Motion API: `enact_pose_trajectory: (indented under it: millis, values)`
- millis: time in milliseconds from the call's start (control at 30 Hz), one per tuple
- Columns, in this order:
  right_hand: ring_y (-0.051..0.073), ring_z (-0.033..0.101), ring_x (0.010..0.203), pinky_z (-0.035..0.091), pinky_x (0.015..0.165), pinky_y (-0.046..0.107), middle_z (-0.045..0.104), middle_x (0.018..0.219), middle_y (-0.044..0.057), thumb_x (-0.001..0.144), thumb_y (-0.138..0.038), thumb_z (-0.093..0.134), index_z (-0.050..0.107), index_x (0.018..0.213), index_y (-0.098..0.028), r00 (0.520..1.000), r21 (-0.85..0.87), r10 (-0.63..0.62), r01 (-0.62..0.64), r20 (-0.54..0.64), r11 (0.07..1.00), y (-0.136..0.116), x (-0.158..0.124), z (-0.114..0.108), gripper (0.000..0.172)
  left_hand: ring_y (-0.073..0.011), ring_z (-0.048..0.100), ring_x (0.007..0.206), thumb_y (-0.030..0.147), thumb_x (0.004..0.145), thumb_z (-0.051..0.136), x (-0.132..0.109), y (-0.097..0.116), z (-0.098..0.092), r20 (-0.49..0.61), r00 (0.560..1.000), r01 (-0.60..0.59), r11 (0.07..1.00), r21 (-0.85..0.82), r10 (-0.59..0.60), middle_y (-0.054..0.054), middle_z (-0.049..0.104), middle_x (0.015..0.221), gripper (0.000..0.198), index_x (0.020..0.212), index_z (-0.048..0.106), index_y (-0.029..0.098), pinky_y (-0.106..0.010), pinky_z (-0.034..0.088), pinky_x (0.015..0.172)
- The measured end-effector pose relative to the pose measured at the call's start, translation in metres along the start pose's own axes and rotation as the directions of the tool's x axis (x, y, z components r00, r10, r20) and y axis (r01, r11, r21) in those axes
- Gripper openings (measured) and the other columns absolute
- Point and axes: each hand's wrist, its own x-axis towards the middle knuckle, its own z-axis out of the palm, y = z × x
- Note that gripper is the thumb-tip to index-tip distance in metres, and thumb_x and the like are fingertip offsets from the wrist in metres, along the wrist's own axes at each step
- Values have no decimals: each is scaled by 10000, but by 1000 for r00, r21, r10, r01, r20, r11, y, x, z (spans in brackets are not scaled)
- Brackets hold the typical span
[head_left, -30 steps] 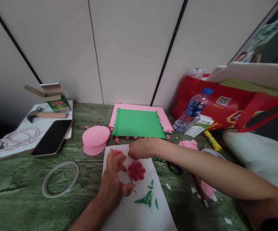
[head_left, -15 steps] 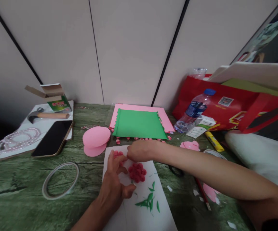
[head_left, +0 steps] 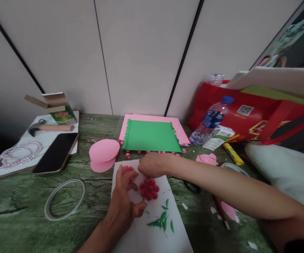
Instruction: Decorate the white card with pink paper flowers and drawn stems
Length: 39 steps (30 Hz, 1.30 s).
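Observation:
A white sheet of paper (head_left: 137, 225) lies lengthwise before me with green leaf shapes (head_left: 162, 221) on it. A rounded cluster of dark pink paper pieces (head_left: 149, 189) sits above the leaves. My left hand (head_left: 122, 200) rests at the paper's left side, thumb and fingers spread apart, partly covering a second, lighter pink cluster (head_left: 127, 169). From the right my right hand (head_left: 152, 165) reaches across to the top of the sheet, its fingers curled in beside that second cluster. Whatever those fingers hold is hidden behind the hand.
Behind the sheet, a green paper (head_left: 152, 135) lies over pink paper, with small pink rolls along its edge. Pink paper circles (head_left: 104, 154), a tape roll (head_left: 64, 200), a phone (head_left: 57, 153) and a hammer (head_left: 51, 127) are left; a bottle (head_left: 211, 119) and red bag (head_left: 233, 105) right.
The view has shifted very slightly, moving everything a little to the left. Both hands keep almost the same pose over the paper.

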Motion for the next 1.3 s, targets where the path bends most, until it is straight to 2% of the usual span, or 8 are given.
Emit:
enact_pose_trajectory:
  millis: [133, 400, 600, 800, 967, 1100, 1200, 1300]
  values:
    - [229, 642, 769, 384, 535, 243, 704, 823, 121, 742, -306, 679, 707, 913, -107, 995, 185, 94, -96, 21, 978, 11, 0, 5, 264, -188, 602, 659, 398, 669, 616, 1, 2, -1, -7, 998, -66, 998, 1, 66, -118, 542, 1130, 894, 1404, 118, 298, -213, 388, 334]
    - [132, 618, 682, 358, 530, 187, 706, 763, 23, 695, -237, 701, 704, 813, -165, 972, 527, 225, -159, -63, 835, 22, -3, 32, 138, -198, 592, 677, 393, 629, 590, -1, -5, 3, -11, 998, 64, 998, 10, -64, -147, 528, 1174, 944, 1410, 73, 275, -179, 321, 274]
    - [123, 619, 664, 376, 539, 174, 707, 734, 32, 639, -211, 734, 712, 771, -146, 953, 632, 270, -124, -139, 765, 21, -1, 44, 149, -204, 598, 679, 392, 650, 573, 2, 2, 1, -6, 998, 66, 998, 5, -66, -152, 523, 1152, 912, 1406, 82, 257, -163, 309, 258]
    - [119, 614, 611, 386, 491, 158, 698, 679, 38, 610, -241, 754, 728, 766, -126, 959, 762, 279, -138, -58, 633, 25, 1, 46, 196, -202, 599, 680, 334, 648, 584, 3, 4, -1, 18, 997, 77, 997, -3, -77, -150, 530, 1142, 960, 1414, 12, 259, -160, 323, 258]
    - [117, 617, 620, 390, 489, 155, 704, 704, 37, 622, -212, 735, 725, 757, -143, 950, 755, 313, -202, -4, 623, 23, 1, 43, 152, -194, 605, 669, 264, 624, 574, 3, 5, 1, -18, 995, 100, 995, -8, -101, -131, 541, 1131, 923, 1410, 92, 268, -134, 291, 244]
    - [120, 618, 600, 401, 483, 158, 697, 696, 54, 642, -161, 704, 714, 768, -113, 949, 771, 314, -198, -3, 606, 23, 2, 42, 135, -201, 614, 693, 269, 645, 580, 7, 19, -4, 51, 992, 112, 994, 17, -113, -130, 526, 1127, 877, 1397, 129, 266, -150, 349, 264]
    - [113, 613, 608, 420, 521, 166, 685, 705, 49, 723, -112, 613, 700, 859, -107, 949, 783, 311, -152, -55, 603, 23, -6, 46, 162, -211, 618, 706, 309, 672, 577, 8, 25, -7, 81, 993, 87, 996, 31, -90, -136, 521, 1118, 873, 1399, 97, 259, -172, 381, 279]
    - [120, 604, 705, 441, 652, 203, 666, 779, 47, 798, -92, 535, 693, 910, -140, 906, 739, 297, 25, -301, 673, 19, -20, 60, 200, -197, 614, 672, 354, 678, 576, 9, 24, -8, 78, 995, 60, 998, 27, -62, -141, 509, 1125, 854, 1395, 124, 247, -199, 415, 294]
